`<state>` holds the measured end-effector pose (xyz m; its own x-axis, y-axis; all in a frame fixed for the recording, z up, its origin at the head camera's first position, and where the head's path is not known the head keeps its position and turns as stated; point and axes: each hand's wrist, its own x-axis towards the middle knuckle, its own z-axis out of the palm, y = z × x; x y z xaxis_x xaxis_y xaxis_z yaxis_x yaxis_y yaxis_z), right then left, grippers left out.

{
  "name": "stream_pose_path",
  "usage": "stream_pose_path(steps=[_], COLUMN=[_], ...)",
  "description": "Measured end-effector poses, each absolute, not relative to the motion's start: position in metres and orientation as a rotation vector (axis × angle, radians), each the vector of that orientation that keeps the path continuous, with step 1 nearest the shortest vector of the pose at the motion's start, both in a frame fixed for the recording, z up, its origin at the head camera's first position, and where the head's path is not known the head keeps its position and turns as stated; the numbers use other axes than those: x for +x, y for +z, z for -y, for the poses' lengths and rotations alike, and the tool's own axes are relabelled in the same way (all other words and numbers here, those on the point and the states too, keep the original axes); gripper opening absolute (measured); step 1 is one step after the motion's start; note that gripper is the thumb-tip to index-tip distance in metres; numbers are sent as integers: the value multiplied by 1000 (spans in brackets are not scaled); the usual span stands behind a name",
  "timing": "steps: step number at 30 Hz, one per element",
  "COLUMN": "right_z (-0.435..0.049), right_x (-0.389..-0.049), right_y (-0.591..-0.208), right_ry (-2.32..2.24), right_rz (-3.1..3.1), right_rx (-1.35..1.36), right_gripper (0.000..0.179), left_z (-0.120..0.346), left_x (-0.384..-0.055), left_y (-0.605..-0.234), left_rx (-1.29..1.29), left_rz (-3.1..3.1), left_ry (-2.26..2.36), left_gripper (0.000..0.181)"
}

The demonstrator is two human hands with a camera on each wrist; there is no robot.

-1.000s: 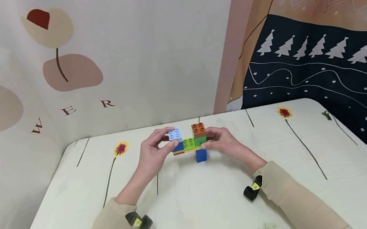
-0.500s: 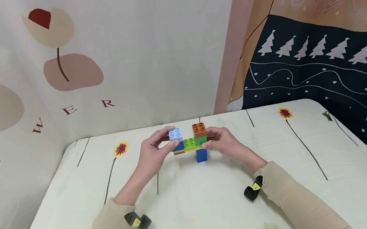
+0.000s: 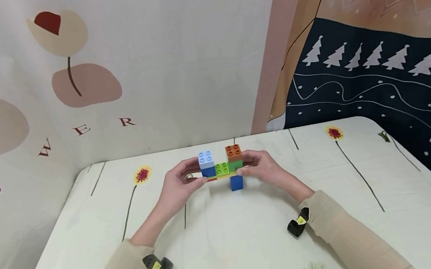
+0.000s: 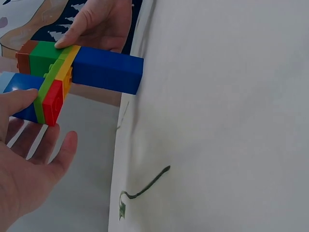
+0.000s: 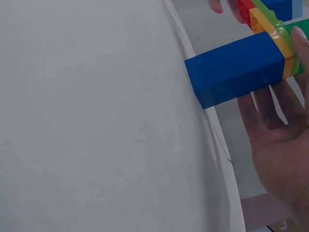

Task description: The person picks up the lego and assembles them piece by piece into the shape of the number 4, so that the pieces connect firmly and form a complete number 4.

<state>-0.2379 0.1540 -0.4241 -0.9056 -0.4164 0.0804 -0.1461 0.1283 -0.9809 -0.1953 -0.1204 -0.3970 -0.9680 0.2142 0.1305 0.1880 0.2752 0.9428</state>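
A small structure of toy building bricks stands over the table on a two-brick dark blue leg (image 5: 236, 70). Its left column is a light blue brick (image 3: 205, 159) on a dark blue brick (image 3: 208, 171); its right column is an orange-brown brick (image 3: 234, 152) on a green brick (image 3: 236, 166). Between them lies a lime green piece (image 3: 222, 169), with red (image 4: 53, 102) and yellow (image 4: 65, 67) pieces underneath. My left hand (image 3: 176, 186) pinches the left end low down, thumb in front. My right hand (image 3: 263, 166) grips the right column, thumb near the green brick's lower edge.
The table is covered by a white cloth (image 3: 226, 246) printed with flowers. Behind it hangs a printed curtain (image 3: 178, 69), with a dark tree pattern to the right. Each wrist wears a small black camera.
My left hand has shifted lower on the left column: its thumb slid down and the index finger left the light blue brick's top. The right hand and the bricks stay nearly still.
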Motion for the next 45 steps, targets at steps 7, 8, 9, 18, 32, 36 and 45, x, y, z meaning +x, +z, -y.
stream_pose_path(steps=[7,8,9,18,32,36,45], right_z=[-155,-155,-156,-162,-145,-140,-137], right_x=[-236,-236,-235,-237,-241,-243,-248], right_y=[-422,-421,-421,-418,-419,-419,-424], right_ry=[-1831,-1823,-1812,-1764,-1832,-1855,-1792], right_rz=[-2192,-2193,-2195,-2171,-2356,-2400,-2474], right_rx=[-550,-555,-560,-687,-357,-324,-304], right_gripper=[46,46,48,51,61,58,52], left_z=[120,120,120,118,112,111,111], left_x=[-194,-194,-194,-198,-223,-228,-237], left_y=[-401,-401,-402,-405,-405,-406,-413], left_rx=[393,393,391,338,110,82,67], left_rz=[-2481,-2480,-2476,-2491,-2477,-2470,-2368], left_ry=[1880,1885,1891,1917,1943,1939,1977], left_gripper=[52,52,53,54,57,54,49])
